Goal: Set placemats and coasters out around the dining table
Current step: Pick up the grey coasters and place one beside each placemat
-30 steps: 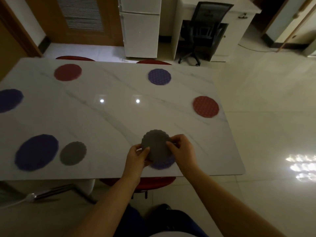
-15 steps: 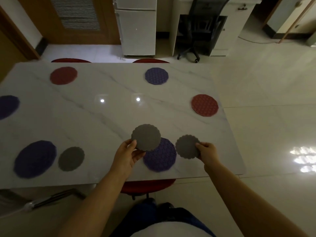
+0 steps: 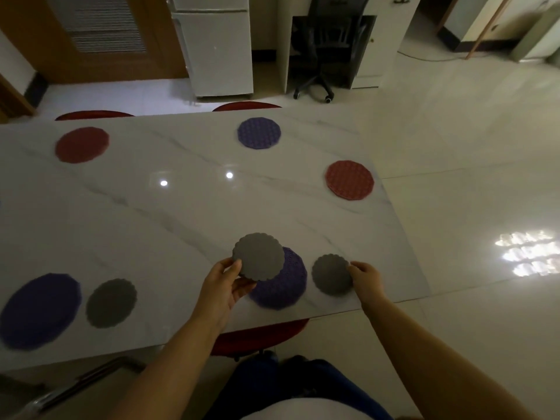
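My left hand (image 3: pixel 225 287) grips a grey scalloped coaster (image 3: pixel 259 256) by its lower left edge and holds it above the white marble table (image 3: pixel 181 225). It partly covers the purple placemat (image 3: pixel 283 289) lying near the front edge. Just right of that mat a second grey coaster (image 3: pixel 331 274) lies flat on the table. My right hand (image 3: pixel 365 278) pinches its right edge.
Round mats lie around the table: purple (image 3: pixel 39 310) with a grey coaster (image 3: pixel 110 303) at the front left, red (image 3: pixel 81 144) at the far left, purple (image 3: pixel 259 133) at the far side, red (image 3: pixel 350 180) at the right. A red stool (image 3: pixel 260 334) stands under the front edge.
The two hands, together over the purple mat a second ago, have drawn apart. My right hand carried one grey coaster to the right and set it down beside the mat. My left hand keeps the other raised.
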